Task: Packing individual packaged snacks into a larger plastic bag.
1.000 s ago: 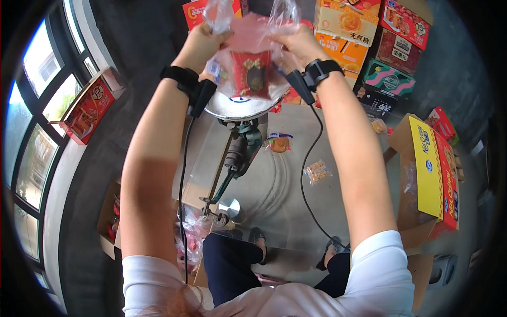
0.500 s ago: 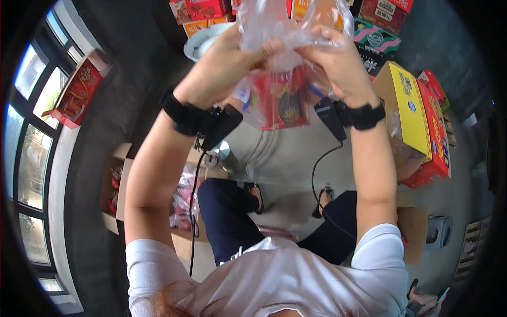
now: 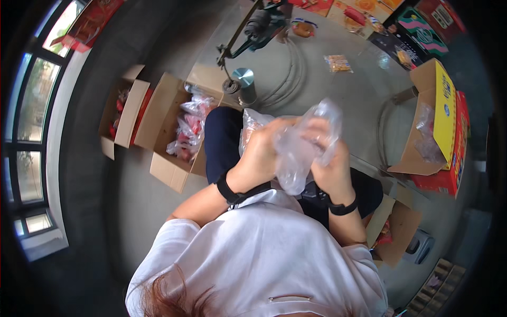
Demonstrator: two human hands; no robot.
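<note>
Over my lap, both hands are closed on the gathered top of a clear plastic bag [image 3: 296,164]. My left hand [image 3: 260,153] grips it from the left, its fingers partly hidden by the film. From the right, my right hand [image 3: 334,166] holds the crumpled plastic, with fingers bent behind a raised loop of it. Part of the bag's body bulges out beside my left hand; what it contains is mostly hidden. Motion blurs the bag's upper end. Each wrist wears a black strap.
Left of my knee stands an open cardboard box [image 3: 174,95] of bagged red items. A dark metal device [image 3: 256,26] and a shiny cylinder [image 3: 244,79] stand ahead. Small wrapped snacks [image 3: 338,63] lie on the grey surface. At right is a yellow-sided carton [image 3: 445,113].
Both hands have come down and back from high in front to my lap, bringing the plastic bag with them. The view has shifted, showing the metal device and the loose snacks.
</note>
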